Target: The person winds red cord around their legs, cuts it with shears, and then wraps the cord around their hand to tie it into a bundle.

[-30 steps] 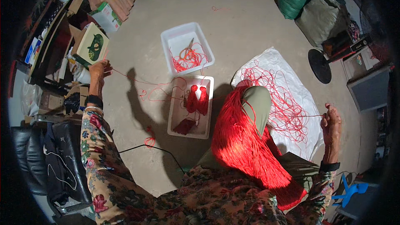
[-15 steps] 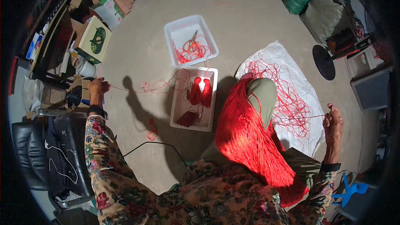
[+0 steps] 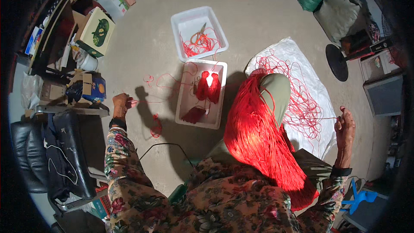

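My left hand (image 3: 121, 105) is out to the left with closed fingers, pinching a thin red cord that runs right toward the lower tray. Far to the right, my right hand (image 3: 345, 128) holds another stretch of red cord, drawn taut from a loose tangle (image 3: 297, 99) on a white sheet (image 3: 324, 97). A thick hank of red cord (image 3: 254, 133) lies draped over my raised knee, between the hands. In the lower white tray (image 3: 183, 99) sit two small red bundles (image 3: 202, 87) and a dark red bunch (image 3: 194, 114).
A second white tray (image 3: 176, 30) beyond holds scissors (image 3: 199, 32) and loose red cord. At left are boxes (image 3: 95, 31) and a black padded chair (image 3: 73, 153). A round black fan-like base (image 3: 336, 62) and a blue plastic item (image 3: 361, 197) stand at right.
My left hand has come inward to the right and nearer to me, still pinching the cord, which has shifted with it. The right hand has hardly moved.
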